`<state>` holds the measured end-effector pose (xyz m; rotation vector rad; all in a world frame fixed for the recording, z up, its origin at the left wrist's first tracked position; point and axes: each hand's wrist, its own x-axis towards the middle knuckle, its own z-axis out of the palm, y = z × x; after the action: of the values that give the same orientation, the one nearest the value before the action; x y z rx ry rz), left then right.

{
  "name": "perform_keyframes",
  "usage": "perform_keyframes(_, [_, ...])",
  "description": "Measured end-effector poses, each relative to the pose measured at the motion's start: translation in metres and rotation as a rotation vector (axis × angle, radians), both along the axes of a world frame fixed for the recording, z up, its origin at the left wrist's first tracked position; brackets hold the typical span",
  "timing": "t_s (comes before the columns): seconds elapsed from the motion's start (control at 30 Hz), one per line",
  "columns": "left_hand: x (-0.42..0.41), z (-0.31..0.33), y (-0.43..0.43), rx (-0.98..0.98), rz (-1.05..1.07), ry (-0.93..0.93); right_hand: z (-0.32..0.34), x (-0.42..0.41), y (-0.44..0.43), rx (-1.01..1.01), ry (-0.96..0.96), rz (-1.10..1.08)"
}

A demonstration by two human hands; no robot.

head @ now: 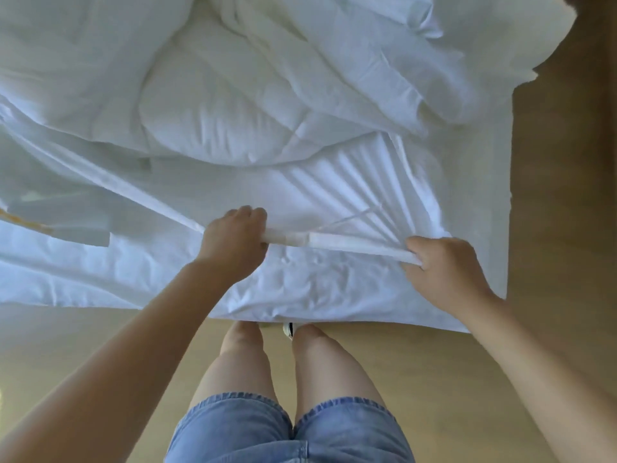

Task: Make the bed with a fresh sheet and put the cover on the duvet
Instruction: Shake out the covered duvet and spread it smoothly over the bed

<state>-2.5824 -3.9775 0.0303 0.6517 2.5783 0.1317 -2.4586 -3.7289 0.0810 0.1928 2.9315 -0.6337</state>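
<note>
Fabric ran taut between two fists: the left hand [233, 237] curled round the folded hem [360, 247] of the duvet cover [334, 192], while the right hand [445, 265] pinched the same hem nearer the right edge of the bed [494, 168]. Behind them, the duvet [217, 121] lay bunched mid-bed.

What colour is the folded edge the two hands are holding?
The folded edge is plain white, shown best in the head view.
</note>
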Motion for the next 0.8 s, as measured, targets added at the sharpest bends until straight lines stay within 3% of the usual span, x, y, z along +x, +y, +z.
perform_keyframes(0.13, [0.007,-0.003,0.035,0.163,-0.021,0.029,0.011,0.035,-0.028,-0.032,0.052,0.067])
perform_keyframes(0.2, [0.015,-0.001,0.033,0.191,-0.004,-0.052,-0.006,0.031,-0.025,0.051,-0.067,0.051])
perform_keyframes(0.27, [0.023,0.003,0.024,0.075,0.071,-0.192,-0.031,0.016,-0.010,0.229,-0.256,0.037])
perform_keyframes(0.33, [0.038,0.021,0.008,0.041,0.147,-0.292,-0.045,0.003,0.000,0.280,-0.373,0.069])
perform_keyframes(0.53, [0.081,0.095,-0.067,0.042,0.225,-0.468,-0.062,-0.034,-0.049,0.111,-0.163,0.333])
perform_keyframes(0.67, [0.072,0.066,-0.053,-0.220,0.076,-0.295,-0.058,-0.032,-0.032,-0.030,-0.207,0.258])
perform_keyframes(0.73, [0.067,0.040,-0.035,-0.230,0.025,-0.185,-0.055,-0.024,-0.007,-0.071,-0.245,0.117])
perform_keyframes(0.8, [0.061,0.021,-0.018,-0.200,0.034,-0.160,-0.043,-0.015,0.002,-0.074,-0.132,0.096])
